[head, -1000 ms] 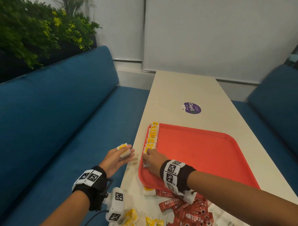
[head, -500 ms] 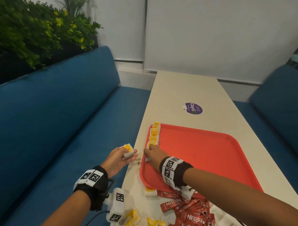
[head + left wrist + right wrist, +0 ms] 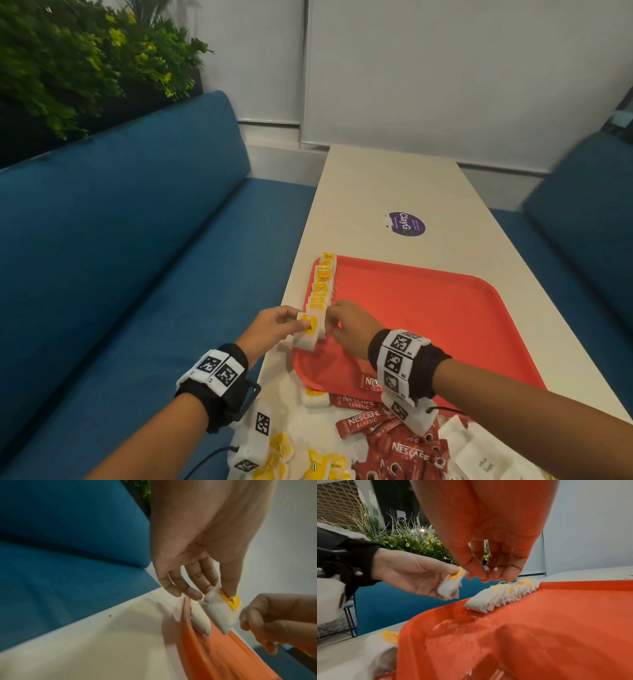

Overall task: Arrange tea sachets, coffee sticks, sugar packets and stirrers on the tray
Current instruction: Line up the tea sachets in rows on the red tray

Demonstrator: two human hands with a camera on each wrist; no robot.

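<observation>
Your tabletop (image 3: 394, 185) runs long and narrow away from you between two blue benches (image 3: 120, 257), and its far half is bare apart from a purple sticker (image 3: 405, 224). The red tray (image 3: 428, 315) sits with its long side across the tabletop; most of its floor is open, and your right forearm cuts off its near right corner. A row of tea sachets (image 3: 322, 284) stands on edge along the tray's left rim, running away from you, yellow tags up. Your left hand (image 3: 270, 329) pinches one more tea sachet (image 3: 310, 330) by its yellow tag between thumb and fingers (image 3: 202, 580), over the tray's left rim at the near end of the row; the bag hangs tag-end up. Your right hand (image 3: 349, 327) hovers just beside it, its fingers (image 3: 510, 572) curled down with the tips bunched; whether they touch the sachet or its string is hard to make out. At the near edge lie red coffee sticks (image 3: 404, 442), loose yellow-tagged sachets (image 3: 308, 462) and white sugar packets (image 3: 479, 455), partly cut off by the frame.
</observation>
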